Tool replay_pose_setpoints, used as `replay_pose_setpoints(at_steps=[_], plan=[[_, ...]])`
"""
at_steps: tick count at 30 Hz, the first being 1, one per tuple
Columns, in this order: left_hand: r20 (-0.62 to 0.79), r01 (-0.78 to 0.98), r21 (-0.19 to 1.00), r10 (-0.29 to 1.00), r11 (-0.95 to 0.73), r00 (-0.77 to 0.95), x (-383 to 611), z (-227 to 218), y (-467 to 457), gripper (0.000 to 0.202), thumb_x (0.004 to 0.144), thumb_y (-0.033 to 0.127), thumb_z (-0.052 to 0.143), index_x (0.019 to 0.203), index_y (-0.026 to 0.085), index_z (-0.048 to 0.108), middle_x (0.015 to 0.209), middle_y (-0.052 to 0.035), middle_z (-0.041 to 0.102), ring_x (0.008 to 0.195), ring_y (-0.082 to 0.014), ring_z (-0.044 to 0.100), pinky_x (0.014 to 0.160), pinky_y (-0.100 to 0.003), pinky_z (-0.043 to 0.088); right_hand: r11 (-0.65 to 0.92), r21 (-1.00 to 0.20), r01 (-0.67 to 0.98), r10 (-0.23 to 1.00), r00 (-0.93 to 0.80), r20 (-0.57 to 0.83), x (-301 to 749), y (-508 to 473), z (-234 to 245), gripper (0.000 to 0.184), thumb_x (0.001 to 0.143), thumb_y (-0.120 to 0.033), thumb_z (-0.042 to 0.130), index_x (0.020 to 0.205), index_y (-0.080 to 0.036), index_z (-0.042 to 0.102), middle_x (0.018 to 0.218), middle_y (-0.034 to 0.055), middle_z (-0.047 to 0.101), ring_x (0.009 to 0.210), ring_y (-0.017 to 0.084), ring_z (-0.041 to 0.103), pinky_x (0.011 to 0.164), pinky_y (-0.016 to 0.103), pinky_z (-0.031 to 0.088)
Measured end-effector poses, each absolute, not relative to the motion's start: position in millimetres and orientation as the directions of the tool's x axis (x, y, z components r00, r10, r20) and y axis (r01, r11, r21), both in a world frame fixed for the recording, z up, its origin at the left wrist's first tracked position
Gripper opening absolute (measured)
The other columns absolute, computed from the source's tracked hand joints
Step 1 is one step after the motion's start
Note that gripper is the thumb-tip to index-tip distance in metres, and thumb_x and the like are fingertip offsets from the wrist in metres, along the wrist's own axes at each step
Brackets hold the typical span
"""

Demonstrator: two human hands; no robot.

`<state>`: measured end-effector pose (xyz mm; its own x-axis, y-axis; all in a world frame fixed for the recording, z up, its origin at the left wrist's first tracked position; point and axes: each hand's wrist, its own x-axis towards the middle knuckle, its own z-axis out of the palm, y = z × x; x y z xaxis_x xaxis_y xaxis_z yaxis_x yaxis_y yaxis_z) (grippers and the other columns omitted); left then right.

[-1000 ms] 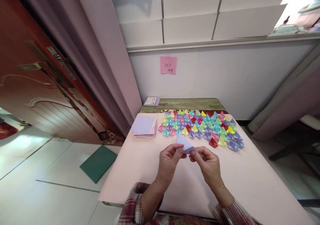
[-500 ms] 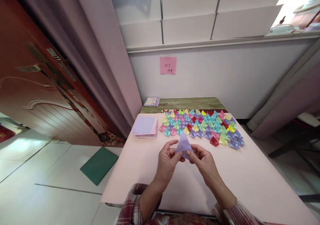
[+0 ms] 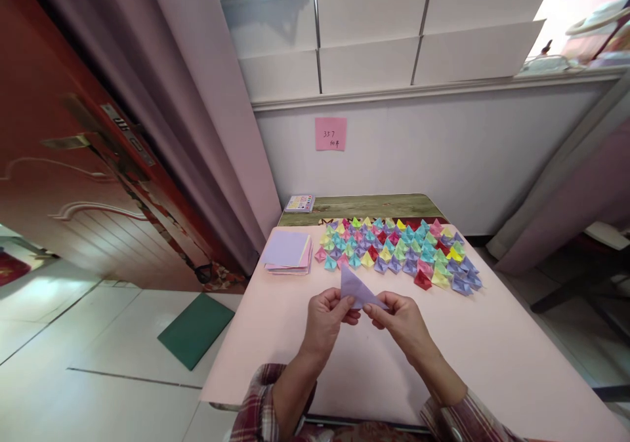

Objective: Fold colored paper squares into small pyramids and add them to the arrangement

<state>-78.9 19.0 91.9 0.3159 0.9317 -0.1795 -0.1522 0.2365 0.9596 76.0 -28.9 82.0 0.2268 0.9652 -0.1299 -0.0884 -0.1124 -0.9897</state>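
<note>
A folded sheet of purple origami paper (image 3: 358,289), now a triangle with its tall point at the left, is held above the table. My left hand (image 3: 327,314) pinches its lower left part, thumb on the near face and fingers behind. With thumb and fingers, my right hand (image 3: 396,314) grips the lower right edge near the corner. Beyond the hands lie many small folded paper boats (image 3: 394,248) in rows, in purple, teal, green, yellow, pink and red. To the left sits a stack of square paper (image 3: 287,250), a purple sheet on top.
The table has a pale pink cover (image 3: 275,324). At its far left corner lies a small patterned packet (image 3: 300,203). A pink note (image 3: 331,134) is stuck to the wall. A green board (image 3: 195,330) lies on the floor, left of the table, near a red door (image 3: 98,186).
The purple paper has turned from an upright triangle with a centred peak to one leaning left, its right corner stretched toward my right hand. The camera view has shifted slightly.
</note>
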Motion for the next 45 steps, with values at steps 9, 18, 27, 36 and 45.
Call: replay_pose_setpoints(at_steps=[9, 18, 27, 36, 45], plan=[[-0.195, -0.217, 0.940, 0.938, 0.262, 0.287, -86.7, 90.6, 18.4, 0.035, 0.070, 0.041, 0.079, 0.080, 0.010, 0.068, 0.065, -0.0075, 0.072, 0.057, -0.0170, 0.067, 0.059, -0.028, 0.056, -0.184, -0.945, -0.271, 0.940, 0.233, -0.250, 90.6, -39.2, 76.8, 0.043, 0.065, -0.054, 0.080, 0.074, -0.013, 0.074, 0.064, 0.0068, 0.070, 0.053, 0.014, 0.060, 0.053, 0.026, 0.050], [-0.174, -0.329, 0.807, 0.730, 0.490, 0.661, -91.0, 85.8, 24.0, 0.034, 0.078, 0.040, 0.074, 0.098, 0.013, 0.069, 0.080, -0.0081, 0.071, 0.063, -0.0156, 0.065, 0.062, -0.028, 0.053, -0.148, -0.932, -0.331, 0.969, 0.140, -0.204, 87.6, -37.6, 100.0, 0.042, 0.074, -0.053, 0.075, 0.089, -0.014, 0.074, 0.077, 0.0069, 0.069, 0.065, 0.015, 0.062, 0.059, 0.024, 0.051], [-0.159, -0.317, 0.786, 0.670, 0.530, 0.726, -85.3, 91.3, 19.8, 0.031, 0.076, 0.038, 0.074, 0.096, 0.014, 0.071, 0.086, -0.0091, 0.068, 0.075, -0.0202, 0.065, 0.078, -0.036, 0.050, -0.196, -0.912, -0.360, 0.979, -0.012, -0.206, 75.5, -33.3, 108.4, 0.035, 0.073, -0.048, 0.078, 0.084, -0.015, 0.069, 0.069, 0.0026, 0.068, 0.056, 0.012, 0.059, 0.056, 0.023, 0.047], [-0.170, -0.321, 0.749, 0.637, 0.579, 0.752, -85.3, 92.5, 23.7, 0.032, 0.072, 0.037, 0.078, 0.094, 0.015, 0.071, 0.086, -0.0085, 0.067, 0.077, -0.0191, 0.062, 0.081, -0.035, 0.048, -0.220, -0.863, -0.454, 0.974, -0.054, -0.220, 75.0, -35.1, 111.5, 0.033, 0.072, -0.045, 0.079, 0.086, -0.016, 0.071, 0.073, 0.0027, 0.070, 0.061, 0.012, 0.061, 0.061, 0.024, 0.050], [-0.158, -0.282, 0.793, 0.629, 0.541, 0.761, -89.2, 91.1, 27.2, 0.032, 0.073, 0.041, 0.077, 0.092, 0.015, 0.072, 0.082, -0.0076, 0.068, 0.074, -0.0192, 0.063, 0.078, -0.033, 0.049, -0.226, -0.898, -0.376, 0.974, -0.080, -0.212, 75.5, -35.3, 113.3, 0.032, 0.074, -0.047, 0.074, 0.087, -0.017, 0.070, 0.077, 0.0038, 0.070, 0.064, 0.015, 0.063, 0.062, 0.026, 0.051]])
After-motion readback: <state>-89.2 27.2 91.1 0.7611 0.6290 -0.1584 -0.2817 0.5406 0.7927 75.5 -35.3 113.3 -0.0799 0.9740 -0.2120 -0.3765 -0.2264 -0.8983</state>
